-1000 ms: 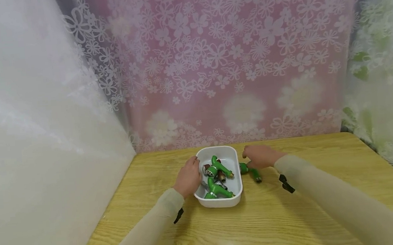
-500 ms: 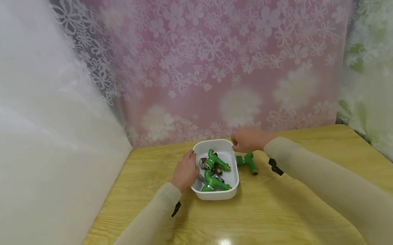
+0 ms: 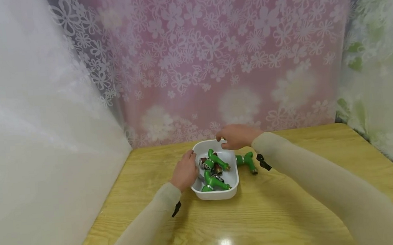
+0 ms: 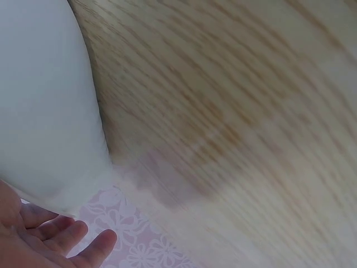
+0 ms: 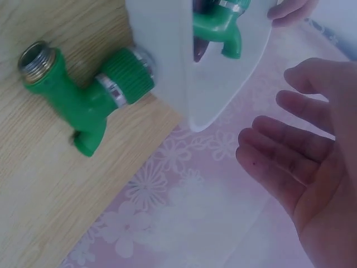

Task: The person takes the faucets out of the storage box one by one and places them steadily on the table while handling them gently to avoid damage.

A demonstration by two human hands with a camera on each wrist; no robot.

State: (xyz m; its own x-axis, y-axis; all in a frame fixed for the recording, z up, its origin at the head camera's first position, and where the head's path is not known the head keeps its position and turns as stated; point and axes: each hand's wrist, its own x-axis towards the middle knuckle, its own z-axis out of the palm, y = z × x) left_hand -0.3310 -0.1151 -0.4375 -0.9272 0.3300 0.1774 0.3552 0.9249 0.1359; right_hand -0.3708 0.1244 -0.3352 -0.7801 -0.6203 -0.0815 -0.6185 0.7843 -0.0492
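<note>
A white tub (image 3: 215, 195) holds two green plastic taps, one (image 3: 217, 161) farther back and one (image 3: 215, 181) nearer the front, with dark red and chrome pieces among them. My left hand (image 3: 184, 172) rests on the tub's left rim, its fingers loosely extended in the left wrist view. Over the far right corner of the tub hovers my right hand (image 3: 239, 136), fingers spread and holding nothing. Outside the right wall lies another green tap (image 5: 83, 100), its threaded metal mouth facing up in the right wrist view and its collar against the tub.
The tub stands on a wood-grain table (image 3: 205, 229). Behind it hangs a pink flowered curtain (image 3: 226, 66). A pale sheet (image 3: 45, 142) closes the left side, and a leaf-patterned one (image 3: 380, 77) the right.
My right hand has left the green tap on the table, then moved up and left over the tub's far corner. My left hand stays on the rim; the view shifts slightly.
</note>
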